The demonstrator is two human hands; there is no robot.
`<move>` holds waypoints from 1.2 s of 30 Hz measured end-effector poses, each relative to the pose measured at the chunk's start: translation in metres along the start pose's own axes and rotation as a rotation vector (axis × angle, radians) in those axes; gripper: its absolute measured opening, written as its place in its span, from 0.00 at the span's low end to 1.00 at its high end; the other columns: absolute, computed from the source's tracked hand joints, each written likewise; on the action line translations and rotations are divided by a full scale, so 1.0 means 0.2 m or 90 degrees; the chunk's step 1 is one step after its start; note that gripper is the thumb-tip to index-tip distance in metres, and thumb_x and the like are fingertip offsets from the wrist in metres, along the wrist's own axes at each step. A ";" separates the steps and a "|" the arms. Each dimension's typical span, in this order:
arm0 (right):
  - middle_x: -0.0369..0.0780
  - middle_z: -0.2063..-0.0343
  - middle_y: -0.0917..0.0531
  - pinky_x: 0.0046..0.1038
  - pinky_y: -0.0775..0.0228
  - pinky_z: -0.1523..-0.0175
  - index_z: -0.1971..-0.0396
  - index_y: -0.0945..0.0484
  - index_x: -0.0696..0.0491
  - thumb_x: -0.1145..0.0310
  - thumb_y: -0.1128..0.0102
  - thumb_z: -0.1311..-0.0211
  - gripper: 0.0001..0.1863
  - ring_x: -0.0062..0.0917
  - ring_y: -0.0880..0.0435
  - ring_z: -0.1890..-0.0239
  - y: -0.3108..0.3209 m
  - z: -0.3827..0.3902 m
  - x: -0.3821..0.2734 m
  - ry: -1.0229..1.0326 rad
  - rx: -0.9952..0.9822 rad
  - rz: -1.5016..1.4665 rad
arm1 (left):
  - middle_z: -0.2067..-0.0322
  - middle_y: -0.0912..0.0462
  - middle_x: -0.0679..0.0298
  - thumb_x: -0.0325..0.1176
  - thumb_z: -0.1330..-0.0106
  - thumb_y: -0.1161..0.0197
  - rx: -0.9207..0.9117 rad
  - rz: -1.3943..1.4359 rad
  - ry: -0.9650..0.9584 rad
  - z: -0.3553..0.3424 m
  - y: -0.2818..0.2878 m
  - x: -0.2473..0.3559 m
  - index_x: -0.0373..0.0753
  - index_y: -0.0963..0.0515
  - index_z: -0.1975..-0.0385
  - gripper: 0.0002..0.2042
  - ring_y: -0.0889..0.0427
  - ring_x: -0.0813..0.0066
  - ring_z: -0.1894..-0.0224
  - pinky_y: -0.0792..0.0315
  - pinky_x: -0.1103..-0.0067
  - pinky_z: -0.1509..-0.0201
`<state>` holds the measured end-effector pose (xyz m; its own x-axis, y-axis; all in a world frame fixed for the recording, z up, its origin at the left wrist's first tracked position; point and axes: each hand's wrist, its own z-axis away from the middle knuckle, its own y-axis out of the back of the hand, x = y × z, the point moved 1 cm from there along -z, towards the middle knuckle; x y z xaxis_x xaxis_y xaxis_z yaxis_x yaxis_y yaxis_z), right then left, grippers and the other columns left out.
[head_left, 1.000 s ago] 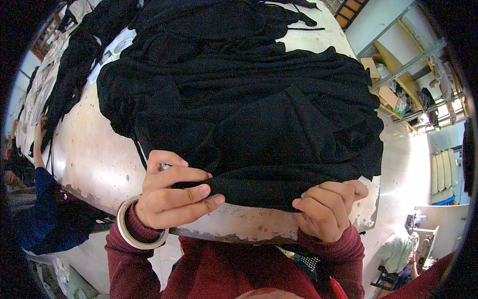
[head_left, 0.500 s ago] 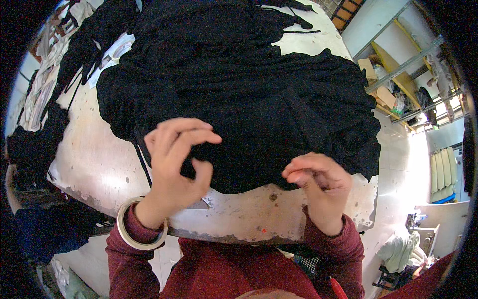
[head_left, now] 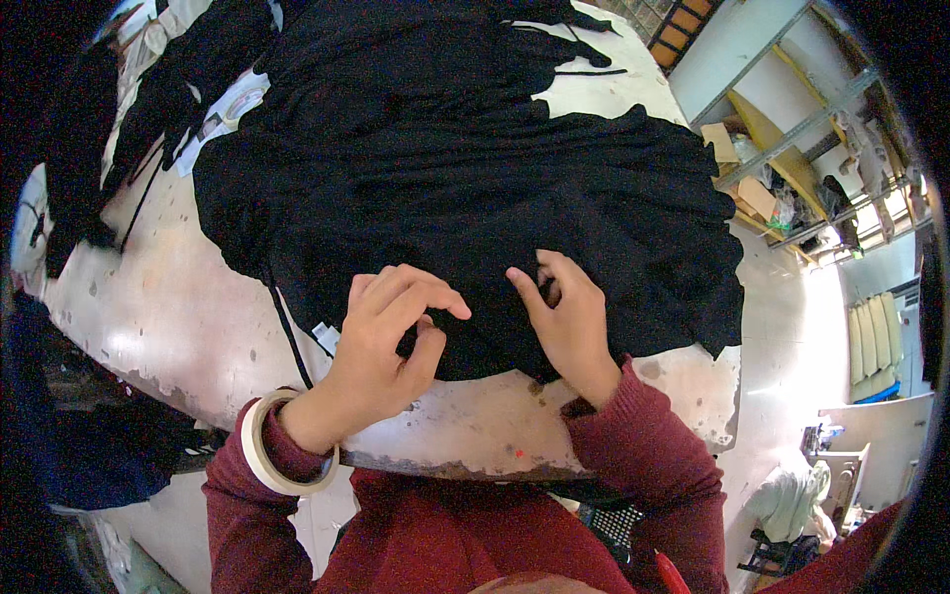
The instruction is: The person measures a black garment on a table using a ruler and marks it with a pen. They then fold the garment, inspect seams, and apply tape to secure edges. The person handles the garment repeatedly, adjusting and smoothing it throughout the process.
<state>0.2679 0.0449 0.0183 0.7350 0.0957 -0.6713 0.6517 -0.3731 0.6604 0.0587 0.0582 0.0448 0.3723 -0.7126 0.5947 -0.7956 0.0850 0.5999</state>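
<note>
A wide heap of black knit cloth [head_left: 445, 213], probably garments, lies wrinkled across the table. My left hand [head_left: 391, 342] is over its near edge, with fingers bent and the thumb apart. To its right, my right hand [head_left: 572, 322] is also over the cloth, its thumb and forefinger apart. Nothing shows between the fingers of either hand; whether the fingertips touch the cloth I cannot tell. A cream roll of tape [head_left: 259, 450] hangs round my left wrist, over the maroon sleeve. Beside my left hand, a small white label [head_left: 326, 338] shows at the cloth's edge.
The pale, worn table [head_left: 475, 426] has a chipped near edge. More black cloth [head_left: 188, 79] lies at the far left, near a printed paper [head_left: 233, 104]. Shelving with boxes [head_left: 757, 193] stands at the right, and a pale cloth pile [head_left: 792, 505] at the lower right.
My right hand has moved left and farther over the cloth; its fingers have parted. My left hand has shifted right and nearer. Dark cloth at the left edge has moved, baring more table.
</note>
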 end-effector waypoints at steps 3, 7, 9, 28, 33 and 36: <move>0.35 0.72 0.21 0.18 0.35 0.67 0.62 0.22 0.60 0.68 0.37 0.37 0.11 0.15 0.28 0.73 0.00 0.00 0.02 0.041 -0.027 -0.143 | 0.63 0.20 0.63 0.19 0.49 0.41 0.055 0.044 -0.026 -0.01 -0.01 0.01 0.41 0.22 0.63 0.13 0.23 0.68 0.62 0.38 0.74 0.54; 0.32 0.71 0.21 0.18 0.33 0.62 0.62 0.22 0.61 0.68 0.42 0.33 0.10 0.11 0.28 0.67 0.05 0.14 -0.04 -0.052 -0.188 -0.414 | 0.59 0.19 0.61 0.23 0.44 0.38 0.102 0.051 -0.022 -0.01 0.00 0.03 0.40 0.22 0.55 0.15 0.22 0.65 0.56 0.37 0.72 0.50; 0.29 0.72 0.24 0.17 0.37 0.66 0.62 0.22 0.60 0.67 0.43 0.31 0.10 0.09 0.31 0.69 0.08 0.18 -0.07 -0.098 -0.265 -0.453 | 0.56 0.19 0.61 0.28 0.42 0.35 0.048 0.061 -0.009 -0.01 0.01 0.03 0.40 0.23 0.50 0.18 0.22 0.66 0.52 0.37 0.73 0.48; 0.32 0.62 0.26 0.20 0.38 0.50 0.59 0.28 0.54 0.69 0.48 0.30 0.06 0.17 0.31 0.58 0.45 -0.07 0.08 -0.089 0.418 -0.273 | 0.53 0.26 0.62 0.32 0.51 0.26 0.028 -0.026 -0.090 0.02 -0.03 0.02 0.45 0.26 0.49 0.26 0.28 0.65 0.48 0.38 0.70 0.46; 0.45 0.65 0.27 0.36 0.35 0.49 0.60 0.30 0.62 0.67 0.59 0.32 0.13 0.33 0.28 0.59 1.03 -0.04 0.47 0.177 0.685 0.337 | 0.48 0.30 0.61 0.34 0.52 0.26 -0.074 -0.134 -0.057 0.03 0.01 -0.02 0.46 0.29 0.44 0.32 0.32 0.60 0.43 0.40 0.67 0.42; 0.45 0.67 0.28 0.38 0.34 0.49 0.63 0.32 0.61 0.64 0.62 0.30 0.15 0.34 0.27 0.60 1.21 0.21 0.59 0.043 0.797 -0.297 | 0.49 0.28 0.62 0.33 0.49 0.31 -0.109 -0.290 -0.037 0.10 0.09 -0.02 0.46 0.26 0.50 0.23 0.31 0.61 0.45 0.38 0.67 0.45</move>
<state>0.5051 -0.0733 0.0852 0.5238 0.4758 -0.7066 0.2589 -0.8792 -0.4001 0.0328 0.0492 0.0418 0.6334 -0.7411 0.2229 -0.4662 -0.1355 0.8742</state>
